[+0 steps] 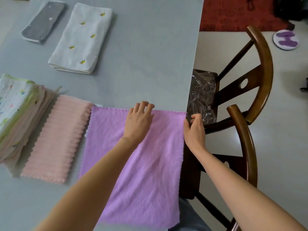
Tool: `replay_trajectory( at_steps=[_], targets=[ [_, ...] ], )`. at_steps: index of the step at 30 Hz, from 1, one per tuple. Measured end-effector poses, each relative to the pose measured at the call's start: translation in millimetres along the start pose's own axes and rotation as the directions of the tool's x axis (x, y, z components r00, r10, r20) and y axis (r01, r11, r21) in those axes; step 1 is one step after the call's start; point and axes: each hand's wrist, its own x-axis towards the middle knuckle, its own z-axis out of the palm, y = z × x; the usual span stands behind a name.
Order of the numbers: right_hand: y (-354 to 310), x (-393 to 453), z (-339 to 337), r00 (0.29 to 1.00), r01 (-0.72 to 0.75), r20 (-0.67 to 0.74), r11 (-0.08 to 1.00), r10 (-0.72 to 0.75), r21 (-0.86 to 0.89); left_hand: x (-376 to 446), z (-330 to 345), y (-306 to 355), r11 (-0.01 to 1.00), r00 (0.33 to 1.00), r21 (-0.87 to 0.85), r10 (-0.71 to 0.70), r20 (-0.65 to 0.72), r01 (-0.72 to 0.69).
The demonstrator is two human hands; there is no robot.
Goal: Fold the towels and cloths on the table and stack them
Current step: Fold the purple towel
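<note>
The left hand (pixel 139 121) lay flat on the purple cloth (pixel 133 164) near its far edge, the fingers nearly straight and a little spread, the fingertips reaching just over that edge onto the grey table (pixel 150 64); it pressed the cloth and gripped nothing. The right hand (pixel 194 129) was at the right side of the cloth, at the far right corner, where the table ended; its fingers were curled and the thumb and fingers pinched the cloth's corner. The purple cloth was spread open in the lower middle of the frame, its right edge lying along the table's edge, and both forearms passed over it or beside it. Just left of it lay one folded pink ribbed cloth (pixel 56 139), touching or almost touching the purple one. Further left, at the left edge of the frame, stood one stack of folded cloths (pixel 18 110) with a white patterned cloth on top; how many it held I could not tell. In the upper left lay one folded white towel (pixel 80 39) with small yellow figures, and beside it, more to the left, one folded grey cloth (pixel 42 22) with white stars. At the right of the frame stood one wooden chair (pixel 260 72).
</note>
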Motion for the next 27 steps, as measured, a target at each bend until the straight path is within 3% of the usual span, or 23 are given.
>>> replay_trajectory(
  at_steps=[2,6,10,15,21,24,27],
  targets=[
    [8.7,-21.3,-6.4,0.995,-0.071,0.083,0.994,0.064,0.081,-30.8,-8.4,11.0,0.995,0.996,-0.047,0.087,-0.011,-0.087],
    [27.7,-70.8,-13.1,0.971,-0.152,0.196,0.987,0.139,0.056,-99.3,-8.0,30.6,0.979,0.973,-0.075,0.197,0.122,-0.189],
    [52.7,-123.4,-12.3,0.926,-0.245,0.302,0.969,0.228,0.021,-142.3,-13.5,43.3,0.979,0.963,-0.094,0.198,0.183,-0.183],
    [87.9,-208.8,-14.8,0.876,-0.401,0.347,0.906,0.336,0.136,-201.3,-23.3,62.6,0.982,0.940,-0.112,0.181,0.290,-0.155],
    [95.6,-268.6,-28.2,0.889,-0.394,0.387,0.836,0.243,0.381,-236.5,-20.3,77.1,0.992,0.864,-0.049,0.126,0.487,-0.117],
    [91.1,-278.6,-30.1,0.864,-0.421,0.453,0.809,0.219,0.411,-237.2,-18.3,76.2,0.995,0.845,-0.042,0.099,0.526,-0.090],
    [89.7,-278.6,-31.8,0.871,-0.354,0.464,0.863,0.163,0.362,-235.2,-14.9,76.4,0.994,0.854,0.002,0.091,0.513,-0.107]
  ],
)
